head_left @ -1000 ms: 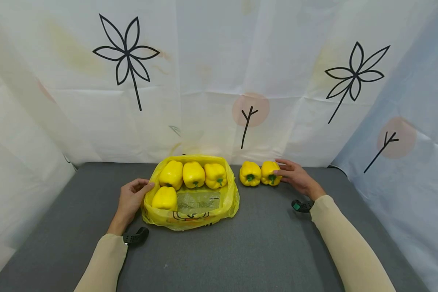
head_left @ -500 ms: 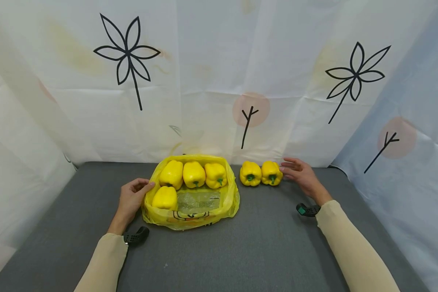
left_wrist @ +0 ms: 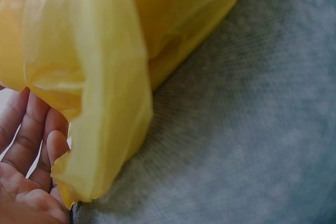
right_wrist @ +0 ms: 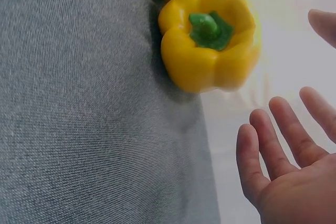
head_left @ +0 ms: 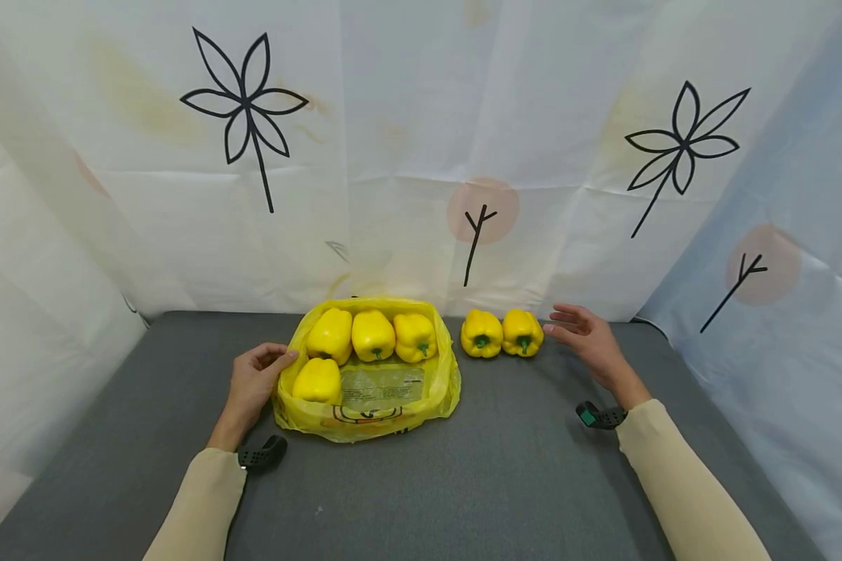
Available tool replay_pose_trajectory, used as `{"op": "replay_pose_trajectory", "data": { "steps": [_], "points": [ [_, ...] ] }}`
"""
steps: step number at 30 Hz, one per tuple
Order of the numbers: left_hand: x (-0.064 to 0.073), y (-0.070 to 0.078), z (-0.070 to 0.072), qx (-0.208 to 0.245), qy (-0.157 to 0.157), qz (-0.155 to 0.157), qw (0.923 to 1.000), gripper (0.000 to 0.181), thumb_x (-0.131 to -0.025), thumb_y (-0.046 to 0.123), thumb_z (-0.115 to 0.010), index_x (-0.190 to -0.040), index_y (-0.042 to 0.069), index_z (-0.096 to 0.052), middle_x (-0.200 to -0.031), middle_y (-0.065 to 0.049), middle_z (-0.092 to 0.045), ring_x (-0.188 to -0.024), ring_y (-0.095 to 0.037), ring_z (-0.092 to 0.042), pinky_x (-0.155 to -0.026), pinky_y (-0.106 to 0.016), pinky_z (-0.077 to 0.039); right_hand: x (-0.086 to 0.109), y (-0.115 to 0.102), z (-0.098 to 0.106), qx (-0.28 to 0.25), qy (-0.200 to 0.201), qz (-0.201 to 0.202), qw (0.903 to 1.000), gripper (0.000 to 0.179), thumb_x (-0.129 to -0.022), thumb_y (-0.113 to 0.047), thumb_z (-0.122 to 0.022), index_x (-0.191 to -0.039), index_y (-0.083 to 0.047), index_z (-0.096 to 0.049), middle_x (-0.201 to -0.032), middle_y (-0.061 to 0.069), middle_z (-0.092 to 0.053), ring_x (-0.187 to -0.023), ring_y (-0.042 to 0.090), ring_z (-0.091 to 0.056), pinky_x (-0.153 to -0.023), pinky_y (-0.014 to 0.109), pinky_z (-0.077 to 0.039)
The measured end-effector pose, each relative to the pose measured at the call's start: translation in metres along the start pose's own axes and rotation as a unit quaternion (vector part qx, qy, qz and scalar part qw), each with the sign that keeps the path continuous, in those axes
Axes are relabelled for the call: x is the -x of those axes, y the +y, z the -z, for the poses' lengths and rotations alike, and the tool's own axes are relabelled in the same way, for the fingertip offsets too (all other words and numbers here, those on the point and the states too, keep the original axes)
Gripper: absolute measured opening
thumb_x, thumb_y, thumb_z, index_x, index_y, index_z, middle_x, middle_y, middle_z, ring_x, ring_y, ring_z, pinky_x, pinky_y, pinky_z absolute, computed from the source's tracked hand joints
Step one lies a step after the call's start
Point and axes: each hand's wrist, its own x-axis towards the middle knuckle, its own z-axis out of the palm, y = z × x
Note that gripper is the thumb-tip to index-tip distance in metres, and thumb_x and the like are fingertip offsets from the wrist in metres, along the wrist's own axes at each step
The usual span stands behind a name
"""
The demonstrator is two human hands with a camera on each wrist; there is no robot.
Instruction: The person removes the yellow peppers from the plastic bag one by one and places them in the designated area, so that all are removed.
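Observation:
A yellow plastic bag (head_left: 431, 409) lies spread with its rim rolled down and its mouth facing up. Several yellow bell peppers fill its back row, and one more bell pepper (head_left: 317, 381) sits at its front left. My left hand (head_left: 252, 380) pinches the bag's left rim; in the left wrist view the fingers lie partly behind the thin plastic. Two bell peppers stand side by side right of the bag, stems toward me. My right hand (head_left: 591, 343), fingers spread, is just right of the outer bell pepper (right_wrist: 210, 51) and holds nothing.
Everything stands on a grey cloth-covered table (head_left: 393, 499). Along its back edge hangs a white curtain (head_left: 407, 234) with line-drawn flowers, close behind the bag and the peppers. A light blue curtain (head_left: 800, 374) borders the right side. Both wrists wear black bands.
My right hand has drawn back to the right, off the outer bell pepper, and its fingers have come away from it. The left hand and the bag have stayed put.

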Motion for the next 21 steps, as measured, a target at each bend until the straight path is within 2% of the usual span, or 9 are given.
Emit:
{"op": "replay_pose_trajectory", "data": {
  "steps": [10, 14, 18, 21],
  "points": [
    [0.0, -0.001, 0.0, -0.007, 0.005, 0.002, 1.0, 0.038, -0.098, 0.025, -0.071, -0.113, -0.009, -0.065, -0.09, 0.007, -0.065, -0.081, -0.009, -0.06, -0.071, -0.019, -0.053, 0.009, -0.007, -0.001, 0.006, 0.006, 0.028, 0.9996, 0.071, -0.1, -0.03, -0.068, -0.155, 0.001, -0.034, -0.15, 0.025, -0.044, -0.137, 0.043, -0.041, -0.108, 0.058, -0.037],
    [0.0, -0.001, 0.0, -0.007, 0.006, 0.004, 1.0, 0.038, -0.098, 0.025, -0.071, -0.114, -0.009, -0.065, -0.09, 0.007, -0.065, -0.081, -0.009, -0.06, -0.071, -0.019, -0.053, 0.012, -0.01, -0.002, 0.009, 0.007, 0.035, 0.9993, 0.069, -0.101, -0.03, -0.067, -0.154, -0.001, -0.037, -0.149, 0.022, -0.046, -0.135, 0.037, -0.045, -0.106, 0.044, -0.043],
    [0.0, -0.001, 0.0, -0.007, 0.006, 0.003, 1.0, 0.038, -0.098, 0.025, -0.071, -0.114, -0.009, -0.065, -0.09, 0.007, -0.065, -0.081, -0.009, -0.06, -0.071, -0.019, -0.053, 0.015, -0.016, -0.005, 0.007, 0.012, 0.039, 0.9991, 0.065, -0.101, -0.029, -0.067, -0.153, -0.003, -0.039, -0.148, 0.021, -0.047, -0.128, 0.023, -0.051, -0.098, 0.028, -0.047],
    [0.0, -0.001, 0.0, -0.005, 0.005, 0.001, 1.0, 0.039, -0.098, 0.025, -0.071, -0.113, -0.01, -0.065, -0.09, 0.006, -0.065, -0.081, -0.009, -0.06, -0.071, -0.019, -0.053, 0.016, -0.021, -0.007, 0.005, 0.013, 0.043, 0.999, 0.062, -0.101, -0.026, -0.067, -0.153, -0.002, -0.04, -0.147, 0.021, -0.048, -0.126, 0.019, -0.052, -0.101, 0.034, -0.048]
  ]
}}
